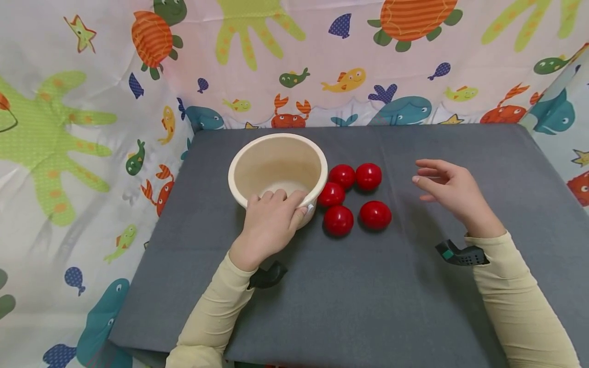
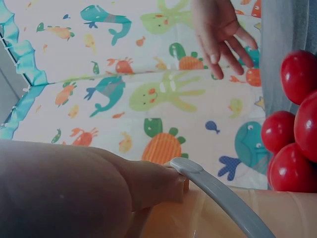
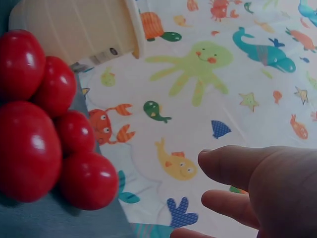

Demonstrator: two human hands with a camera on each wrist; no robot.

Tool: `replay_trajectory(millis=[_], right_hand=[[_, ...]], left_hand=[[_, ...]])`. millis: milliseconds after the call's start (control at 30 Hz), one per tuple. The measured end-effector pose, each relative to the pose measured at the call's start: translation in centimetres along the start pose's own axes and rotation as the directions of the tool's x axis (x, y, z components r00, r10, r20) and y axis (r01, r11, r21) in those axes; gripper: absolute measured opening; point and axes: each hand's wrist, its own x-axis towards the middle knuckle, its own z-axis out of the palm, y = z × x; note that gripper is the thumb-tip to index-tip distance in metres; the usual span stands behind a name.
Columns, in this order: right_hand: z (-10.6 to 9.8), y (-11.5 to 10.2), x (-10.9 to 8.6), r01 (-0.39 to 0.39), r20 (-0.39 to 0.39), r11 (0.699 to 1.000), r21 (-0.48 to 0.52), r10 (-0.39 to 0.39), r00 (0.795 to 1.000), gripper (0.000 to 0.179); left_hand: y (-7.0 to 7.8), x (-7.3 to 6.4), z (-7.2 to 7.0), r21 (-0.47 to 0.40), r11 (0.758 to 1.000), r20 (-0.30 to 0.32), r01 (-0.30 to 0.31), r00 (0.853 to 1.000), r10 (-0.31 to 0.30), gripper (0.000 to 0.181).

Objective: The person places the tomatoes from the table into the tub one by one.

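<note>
A cream plastic bucket (image 1: 271,163) stands on the table with its mouth up. My left hand (image 1: 269,225) grips its near rim, fingers curled over the edge and thumb outside. A curved grey strip (image 2: 223,196) on the bucket runs beside that thumb in the left wrist view. Against the bucket's right side lie several glossy red egg-shaped balls (image 1: 376,215). My right hand (image 1: 448,191) hangs over the table to their right, fingers loosely bent and holding nothing. The right wrist view shows the bucket's ribbed outer wall (image 3: 79,29) behind the red balls (image 3: 89,181).
The table has a dark grey cloth top (image 1: 349,301). Behind it and at its left hangs a white curtain (image 1: 257,46) printed with sea animals. Each wrist carries a black strap device, seen on the right wrist (image 1: 462,254).
</note>
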Motion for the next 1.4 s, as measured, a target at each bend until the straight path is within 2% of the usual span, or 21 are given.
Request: replay_trajectory(millis=[167, 467, 667, 867, 1000, 1133, 1400], right_hand=[[1.3, 1.1, -0.2, -0.004, 0.037, 1.000, 0.030, 0.002, 0.999, 0.059], [3.8, 1.9, 0.5, -0.013, 0.165, 1.000, 0.026, 0.009, 0.986, 0.060], [4.7, 2.1, 0.7, -0.024, 0.199, 0.999, 0.022, 0.019, 0.980, 0.060], [5.5, 2.0, 0.7, -0.026, 0.242, 1.000, 0.015, 0.022, 0.970, 0.060], [6.0, 1.8, 0.6, -0.022, 0.266, 1.000, 0.014, 0.018, 0.964, 0.060], [6.7, 1.8, 0.4, 0.016, 0.286, 1.000, -0.001, -0.015, 0.958, 0.057], [7.6, 1.9, 0.4, 0.059, 0.264, 0.997, -0.052, -0.044, 0.963, 0.053]], left_hand=[[-0.1, 0.0, 0.0, 0.004, 1.000, -0.003, -0.004, 1.000, 0.004, 0.028], [0.0, 0.0, 0.0, -0.005, 1.000, 0.014, 0.007, 1.000, -0.007, 0.027], [0.0, 0.0, 0.0, -0.013, 1.000, 0.017, 0.005, 1.000, -0.005, 0.026], [0.0, -0.1, -0.1, 0.004, 1.000, -0.007, -0.006, 1.000, 0.006, 0.025], [0.0, -0.1, 0.0, 0.002, 1.000, -0.012, -0.006, 1.000, 0.006, 0.024], [0.0, -0.2, -0.1, 0.001, 1.000, -0.014, -0.008, 1.000, 0.008, 0.023], [0.0, -0.2, -0.1, 0.005, 1.000, -0.012, -0.009, 1.000, 0.009, 0.021]])
